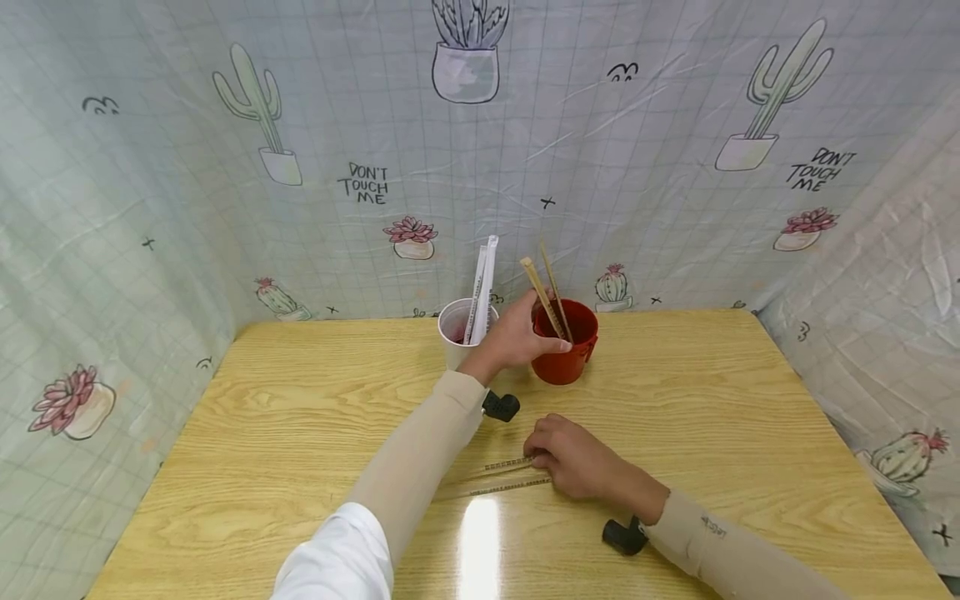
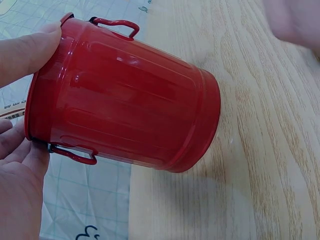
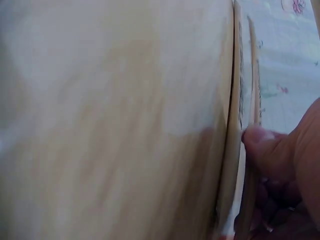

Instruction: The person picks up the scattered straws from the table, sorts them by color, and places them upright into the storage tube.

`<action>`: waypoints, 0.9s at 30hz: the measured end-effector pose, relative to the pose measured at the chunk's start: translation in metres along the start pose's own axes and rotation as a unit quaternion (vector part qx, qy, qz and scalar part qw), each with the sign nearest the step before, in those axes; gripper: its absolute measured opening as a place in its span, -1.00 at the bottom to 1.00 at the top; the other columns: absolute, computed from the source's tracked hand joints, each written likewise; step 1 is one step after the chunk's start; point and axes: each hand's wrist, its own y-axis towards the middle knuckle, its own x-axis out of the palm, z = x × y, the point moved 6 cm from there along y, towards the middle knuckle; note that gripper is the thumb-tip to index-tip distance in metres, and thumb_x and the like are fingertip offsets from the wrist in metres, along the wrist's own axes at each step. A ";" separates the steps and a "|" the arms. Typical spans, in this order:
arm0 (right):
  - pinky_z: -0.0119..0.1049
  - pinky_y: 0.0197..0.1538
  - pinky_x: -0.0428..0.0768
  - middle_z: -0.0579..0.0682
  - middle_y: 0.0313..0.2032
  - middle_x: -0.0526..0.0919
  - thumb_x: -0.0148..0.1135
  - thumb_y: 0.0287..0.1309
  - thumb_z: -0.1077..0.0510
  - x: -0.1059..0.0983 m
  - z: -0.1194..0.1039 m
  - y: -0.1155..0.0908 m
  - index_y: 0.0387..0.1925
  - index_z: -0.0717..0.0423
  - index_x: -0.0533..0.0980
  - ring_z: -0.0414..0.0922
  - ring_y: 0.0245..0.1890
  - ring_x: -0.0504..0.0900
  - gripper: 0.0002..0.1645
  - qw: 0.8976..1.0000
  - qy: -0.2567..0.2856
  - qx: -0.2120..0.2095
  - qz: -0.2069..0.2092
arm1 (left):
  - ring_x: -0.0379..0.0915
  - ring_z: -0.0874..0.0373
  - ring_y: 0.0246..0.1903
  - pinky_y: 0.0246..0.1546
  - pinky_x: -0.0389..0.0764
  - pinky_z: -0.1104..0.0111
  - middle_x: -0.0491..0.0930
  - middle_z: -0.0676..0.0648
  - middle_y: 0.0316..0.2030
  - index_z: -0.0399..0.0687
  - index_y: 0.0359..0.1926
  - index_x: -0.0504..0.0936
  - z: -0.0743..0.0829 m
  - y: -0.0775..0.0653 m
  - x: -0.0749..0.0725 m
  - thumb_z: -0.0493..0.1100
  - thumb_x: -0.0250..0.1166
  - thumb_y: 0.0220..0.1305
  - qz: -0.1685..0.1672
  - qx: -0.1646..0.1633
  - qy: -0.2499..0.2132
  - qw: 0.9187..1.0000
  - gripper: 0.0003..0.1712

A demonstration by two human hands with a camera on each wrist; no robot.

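Observation:
My left hand (image 1: 517, 335) spans the top of a small red metal bucket (image 1: 557, 367), its thumb on the near rim and its fingers on the far side. In the left wrist view the bucket (image 2: 130, 95) shows ribbed sides and two small handles. Two slim tan sticks (image 1: 546, 300) lean inside it. Lower down, at the table, my right hand (image 1: 576, 460) pinches the end of a thin tan stick in printed wrapping (image 1: 507, 464). A similar printed stick (image 1: 510, 487) lies just nearer, beside the fingers. The right wrist view shows the thumb (image 3: 262, 142) against the long sticks.
A white cup (image 1: 452, 321) holding long white paper-wrapped sticks (image 1: 486, 287) stands left of the bucket, partly behind my left wrist. The wooden table (image 1: 712, 400) ends at a cactus-printed cloth (image 1: 585, 167) behind and at the sides.

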 end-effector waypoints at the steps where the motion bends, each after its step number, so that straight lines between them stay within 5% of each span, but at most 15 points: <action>1: -0.32 -0.09 0.62 -0.22 -0.31 0.63 0.34 0.27 0.32 -0.002 0.001 -0.002 -0.28 -0.03 0.70 -0.27 -0.23 0.50 -0.83 1.000 -0.001 -0.005 0.002 | 0.46 -0.03 0.38 0.41 0.55 0.10 0.48 -0.10 0.40 -0.08 0.50 0.28 0.000 0.000 0.000 -0.08 0.59 0.17 -0.001 0.000 -0.002 1.000 -0.03; 11: -0.34 -0.11 0.62 -0.21 -0.30 0.61 0.37 0.27 0.30 -0.038 0.012 -0.020 -0.31 0.01 0.70 -0.30 -0.21 0.49 -0.87 0.996 0.013 -0.067 0.058 | 0.46 -0.05 0.39 0.43 0.53 0.09 0.47 -0.12 0.41 -0.08 0.52 0.27 0.000 0.000 0.000 -0.08 0.59 0.16 0.002 -0.004 0.000 1.000 -0.01; 19: -0.46 -0.16 0.57 -0.15 -0.28 0.63 0.44 0.06 0.47 -0.080 0.011 -0.030 -0.33 0.02 0.67 -0.26 -0.21 0.52 -0.71 0.976 0.028 -0.132 0.169 | 0.46 -0.05 0.38 0.43 0.53 0.07 0.49 -0.12 0.39 -0.08 0.49 0.29 0.000 -0.001 -0.001 -0.08 0.60 0.15 0.006 -0.011 0.003 1.000 -0.03; 27: -0.57 -0.17 0.52 -0.09 -0.27 0.64 0.42 -0.06 0.59 -0.105 0.010 -0.031 -0.31 0.10 0.67 -0.23 -0.23 0.52 -0.62 0.960 0.054 -0.157 0.225 | 0.49 -0.04 0.34 0.40 0.56 0.07 0.52 -0.10 0.35 -0.06 0.47 0.31 -0.001 -0.001 0.000 -0.07 0.60 0.15 0.005 -0.010 -0.002 1.000 -0.06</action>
